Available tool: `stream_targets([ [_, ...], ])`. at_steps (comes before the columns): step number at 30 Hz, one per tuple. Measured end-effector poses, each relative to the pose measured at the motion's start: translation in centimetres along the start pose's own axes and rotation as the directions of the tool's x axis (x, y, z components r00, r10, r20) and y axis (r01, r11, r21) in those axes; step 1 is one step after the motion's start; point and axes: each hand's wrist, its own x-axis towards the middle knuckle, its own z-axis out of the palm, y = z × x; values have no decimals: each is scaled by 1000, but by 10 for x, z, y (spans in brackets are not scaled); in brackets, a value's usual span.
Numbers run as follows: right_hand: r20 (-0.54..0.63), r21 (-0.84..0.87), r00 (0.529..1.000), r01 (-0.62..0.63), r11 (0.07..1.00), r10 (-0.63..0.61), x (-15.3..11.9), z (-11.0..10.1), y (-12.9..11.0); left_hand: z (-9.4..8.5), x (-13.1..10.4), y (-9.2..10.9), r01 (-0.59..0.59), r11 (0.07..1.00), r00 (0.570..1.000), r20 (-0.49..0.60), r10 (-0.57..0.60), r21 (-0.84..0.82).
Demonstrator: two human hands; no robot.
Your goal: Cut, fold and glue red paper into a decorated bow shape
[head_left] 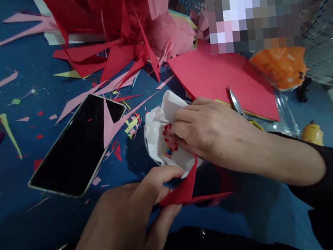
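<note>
My left hand (133,210) pinches a strip of folded red paper (182,190) between thumb and fingers, just below a round bowl lined with crumpled white paper (154,122). Small red, pink and yellow paper bits (168,138) lie inside the lining. Over the bowl's right side reaches my right hand (200,125), its fingers curled together close to the bits. Whatever is between those fingertips is hidden. Scissors (235,100) with a yellow handle lie partly under my right wrist, on a stack of red paper sheets (223,76).
A black-screened smartphone (77,145) lies left of the bowl, with pink and red scraps around it. Cut red paper (113,59) and crumpled pink paper (172,32) pile up behind. An orange packet (280,67), a yellow bottle (312,134) and a perforated metal basket (326,42) stand right.
</note>
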Motion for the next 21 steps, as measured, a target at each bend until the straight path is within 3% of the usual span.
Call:
stream_targets([
  [8, 32, -8, 999, -17, 1000, 17, 1, -1, 0, 0, 0, 0, -76, 995, 997, -21, 78, 64],
  [13, -13, 2, 1000, 11, 1000, -11, 0, 1, 1, -1, 0, 2, -67, 994, 997, -25, 70, 83],
  [21, 6, 42, 1000, -6, 999, 6, -1, 0, 2, -1, -1, 1, -11, 999, 1000, -22, 12, 30],
])
